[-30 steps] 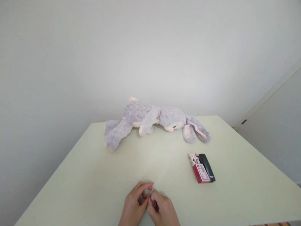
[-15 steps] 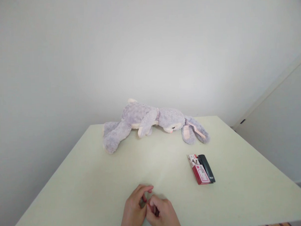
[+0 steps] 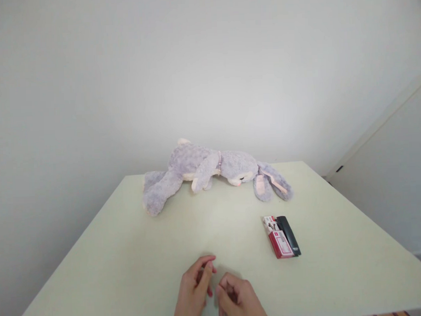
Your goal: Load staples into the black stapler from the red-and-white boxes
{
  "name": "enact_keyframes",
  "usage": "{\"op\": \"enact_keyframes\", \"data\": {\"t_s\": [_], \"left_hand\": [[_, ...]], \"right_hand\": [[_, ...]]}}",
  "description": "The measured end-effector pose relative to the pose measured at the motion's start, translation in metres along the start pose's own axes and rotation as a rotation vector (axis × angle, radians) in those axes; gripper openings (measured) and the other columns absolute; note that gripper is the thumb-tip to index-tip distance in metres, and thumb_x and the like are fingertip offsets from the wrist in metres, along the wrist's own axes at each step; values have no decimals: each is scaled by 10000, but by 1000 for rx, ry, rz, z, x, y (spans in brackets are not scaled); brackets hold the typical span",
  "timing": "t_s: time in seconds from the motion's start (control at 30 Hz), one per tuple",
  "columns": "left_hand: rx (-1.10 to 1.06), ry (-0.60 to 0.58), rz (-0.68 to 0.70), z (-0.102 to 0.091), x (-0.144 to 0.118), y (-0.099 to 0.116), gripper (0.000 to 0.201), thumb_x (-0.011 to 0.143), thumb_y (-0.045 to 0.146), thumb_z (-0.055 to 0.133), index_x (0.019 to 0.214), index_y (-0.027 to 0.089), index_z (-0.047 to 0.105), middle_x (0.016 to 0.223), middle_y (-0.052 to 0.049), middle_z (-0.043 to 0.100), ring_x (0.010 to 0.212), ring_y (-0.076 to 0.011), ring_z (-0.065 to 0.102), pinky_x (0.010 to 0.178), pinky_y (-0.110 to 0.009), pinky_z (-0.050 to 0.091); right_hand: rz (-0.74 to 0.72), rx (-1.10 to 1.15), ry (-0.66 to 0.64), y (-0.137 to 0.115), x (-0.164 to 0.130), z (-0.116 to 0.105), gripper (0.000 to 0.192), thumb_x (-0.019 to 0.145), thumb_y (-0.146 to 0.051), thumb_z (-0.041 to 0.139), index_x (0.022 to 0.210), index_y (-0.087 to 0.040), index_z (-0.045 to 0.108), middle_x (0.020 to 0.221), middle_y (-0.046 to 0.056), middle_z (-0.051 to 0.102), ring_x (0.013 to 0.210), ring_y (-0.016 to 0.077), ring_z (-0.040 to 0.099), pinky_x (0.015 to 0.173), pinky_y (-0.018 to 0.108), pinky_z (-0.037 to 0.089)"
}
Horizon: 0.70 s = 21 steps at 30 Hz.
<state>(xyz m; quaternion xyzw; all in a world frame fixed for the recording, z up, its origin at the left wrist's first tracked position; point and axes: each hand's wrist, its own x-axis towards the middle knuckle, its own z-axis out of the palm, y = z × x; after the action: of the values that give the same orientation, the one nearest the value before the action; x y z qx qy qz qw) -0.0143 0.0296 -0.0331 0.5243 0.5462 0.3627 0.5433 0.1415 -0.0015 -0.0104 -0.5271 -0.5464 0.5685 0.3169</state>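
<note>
My left hand (image 3: 196, 287) hovers over the near edge of the table, its fingers loosely bent and the thumb close to the index finger; nothing shows in it. Beside it, a small gap away, my right hand (image 3: 239, 297) is closed, thumb against curled fingers. Whether anything small is pinched there is hidden. To the right of my hands lie a black stapler (image 3: 288, 236) and a red-and-white box (image 3: 281, 244), side by side. A second, mostly white small box (image 3: 270, 223) sits just behind the red one.
A grey-lilac plush rabbit (image 3: 193, 161) lies on its side along the back of the pale table (image 3: 106, 254), ears pointing right. It wears a beaded necklace (image 3: 220, 162). A white wall (image 3: 207, 75) rises behind.
My hands have come apart from each other. The right one has shifted right, and the left thumb has risen toward the index finger. The rabbit, boxes and stapler stay put.
</note>
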Motion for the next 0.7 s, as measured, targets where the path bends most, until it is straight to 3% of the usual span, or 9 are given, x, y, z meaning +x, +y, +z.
{"op": "enact_keyframes", "data": {"t_s": [0.07,0.1,0.2,0.27,0.3,0.37,0.43,0.53,0.7], "left_hand": [[-72,-118,-31,34,7,6,572,978,661,439,1273,207,623,999,-53,673,544,-108,602,390,-202,429],[-80,-159,-37,54,11,11,590,971,674,430,1282,208,614,1023,-64,667,551,-112,616,377,-201,435],[-12,-206,-73,112,30,34,622,997,646,335,1375,197,543,1169,-130,658,558,-121,648,364,-215,438],[33,-199,-57,140,45,52,633,1019,610,287,1430,180,502,1235,-164,657,553,-121,648,422,-243,479],[57,-192,-37,150,52,62,630,1023,598,287,1429,170,509,1240,-171,667,597,-135,667,487,-258,513],[104,-178,12,162,65,78,605,1032,573,294,1369,156,574,1209,-167,699,728,-179,707,650,-292,561],[155,-166,55,164,74,91,567,1038,538,296,1256,155,655,1144,-150,733,850,-219,721,799,-327,560],[221,-139,95,152,77,98,515,1040,490,311,1133,174,707,1065,-125,759,944,-245,718,903,-349,527],[304,-47,96,94,57,86,498,1055,440,272,1099,202,707,1059,-102,757,968,-240,704,876,-340,511]], "right_hand": [[43,63,-49,-7,-22,-37,517,922,-700,522,778,-211,611,566,-9,596,433,112,468,445,217,351],[56,75,3,-9,-34,-60,529,923,-711,516,807,-209,640,590,5,620,426,115,472,435,225,357],[36,4,359,-9,-62,-140,524,926,-690,534,1024,-204,701,665,46,666,446,150,516,429,262,399],[23,-169,656,-3,-67,-187,540,914,-657,580,1191,-207,693,756,68,700,556,179,588,525,283,477],[39,-248,734,1,-64,-204,583,899,-671,578,1239,-210,687,805,76,721,591,190,612,558,295,501],[56,-316,749,11,-49,-225,653,915,-690,504,1314,-200,671,897,90,745,662,210,644,627,323,537],[28,-356,665,20,-28,-228,651,933,-687,452,1256,-186,713,910,96,740,756,238,663,705,349,555],[-18,-391,528,22,-3,-209,611,949,-677,439,1134,-192,760,928,101,720,809,255,669,707,343,548],[-93,-378,412,8,16,-139,540,998,-620,439,1105,-193,752,841,64,679,707,217,631,642,301,490]]}}
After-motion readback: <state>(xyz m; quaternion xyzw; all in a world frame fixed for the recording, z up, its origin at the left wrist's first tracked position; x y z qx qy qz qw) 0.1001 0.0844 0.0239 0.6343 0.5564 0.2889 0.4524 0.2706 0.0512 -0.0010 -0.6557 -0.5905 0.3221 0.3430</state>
